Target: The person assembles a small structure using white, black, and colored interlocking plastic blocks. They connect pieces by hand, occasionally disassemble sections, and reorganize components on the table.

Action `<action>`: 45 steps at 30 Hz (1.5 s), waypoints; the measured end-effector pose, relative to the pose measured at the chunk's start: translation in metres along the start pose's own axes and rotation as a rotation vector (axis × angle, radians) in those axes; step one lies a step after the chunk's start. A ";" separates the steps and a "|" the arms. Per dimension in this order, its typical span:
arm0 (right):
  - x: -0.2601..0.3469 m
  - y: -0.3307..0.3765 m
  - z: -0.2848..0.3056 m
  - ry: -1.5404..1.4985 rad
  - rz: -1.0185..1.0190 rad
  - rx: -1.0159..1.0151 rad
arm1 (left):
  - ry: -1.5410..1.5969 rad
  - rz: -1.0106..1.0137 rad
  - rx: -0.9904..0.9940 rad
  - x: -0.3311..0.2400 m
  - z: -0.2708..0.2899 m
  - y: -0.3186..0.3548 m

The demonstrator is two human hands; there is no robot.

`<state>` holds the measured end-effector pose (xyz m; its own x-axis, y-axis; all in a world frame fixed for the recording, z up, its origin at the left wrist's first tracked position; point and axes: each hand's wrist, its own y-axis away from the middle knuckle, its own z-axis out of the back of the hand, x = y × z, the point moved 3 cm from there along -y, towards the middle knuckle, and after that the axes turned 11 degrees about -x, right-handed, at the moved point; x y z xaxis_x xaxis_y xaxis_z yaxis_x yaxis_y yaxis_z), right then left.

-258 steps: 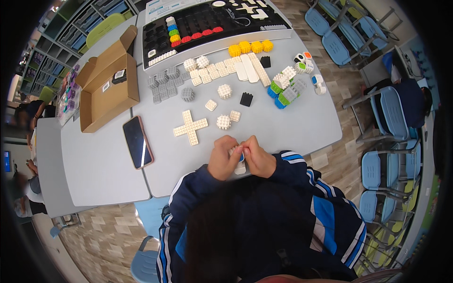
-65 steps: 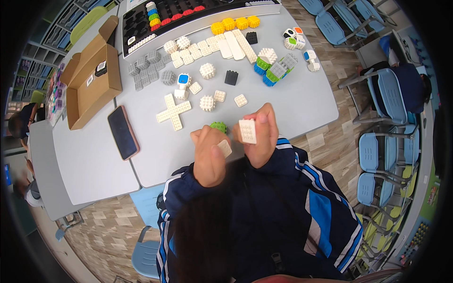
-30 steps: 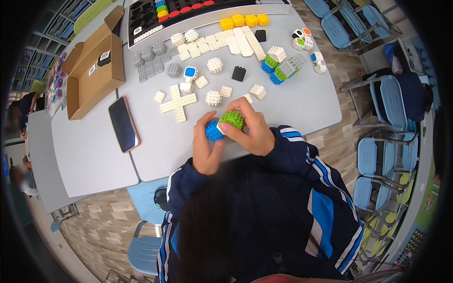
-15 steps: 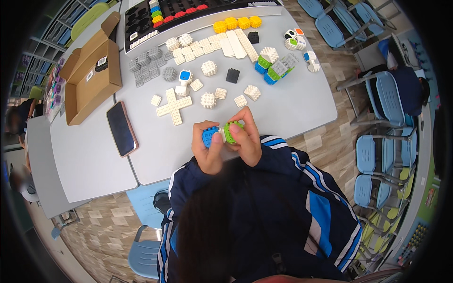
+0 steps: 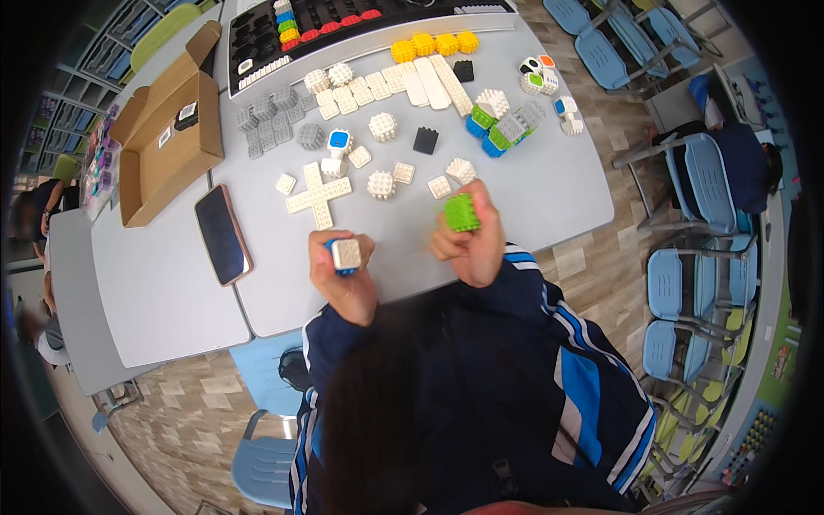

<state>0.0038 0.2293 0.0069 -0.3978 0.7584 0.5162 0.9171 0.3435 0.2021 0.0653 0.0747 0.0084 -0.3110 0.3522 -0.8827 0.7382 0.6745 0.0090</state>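
Observation:
My left hand [image 5: 348,290] grips a blue building block [image 5: 345,272]; a white square tile [image 5: 347,254] sits on the side facing up. To its right, my right hand [image 5: 482,249] pinches a studded green building block [image 5: 462,212] between thumb and fingers. Both hands are raised over the near edge of the table, apart from each other. Just beyond them lie a white cross-shaped piece [image 5: 319,196], a white studded block [image 5: 381,184] and small white square tiles [image 5: 403,172]. A black flat piece [image 5: 426,140] lies farther back.
At the left are a phone [image 5: 225,234] and an open cardboard box [image 5: 176,159]. A black parts tray [image 5: 322,56] spans the back, with yellow blocks [image 5: 423,45] in front. Grey blocks [image 5: 266,120] stand left; a blue, green and grey assembly [image 5: 498,133] stands right.
The blue and green blocks, joined by a white piece before, are now apart. My left hand has moved left with the blue block and white tile; my right hand has moved right with the green one.

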 end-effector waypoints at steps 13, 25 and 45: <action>0.012 -0.022 -0.014 2.042 0.491 0.118 | -0.390 -0.192 -0.012 -0.023 -0.011 -0.012; 0.011 0.012 -0.056 1.030 0.531 0.188 | -0.518 -0.359 0.285 -0.017 -0.033 0.015; 0.059 -0.007 0.049 1.722 0.852 0.236 | -0.625 -0.238 0.380 -0.022 0.036 -0.023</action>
<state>-0.0274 0.2990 -0.0047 0.6643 -0.4836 0.5700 0.7470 0.4038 -0.5281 0.0768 0.0283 0.0108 -0.1750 -0.2829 -0.9431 0.8836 0.3774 -0.2772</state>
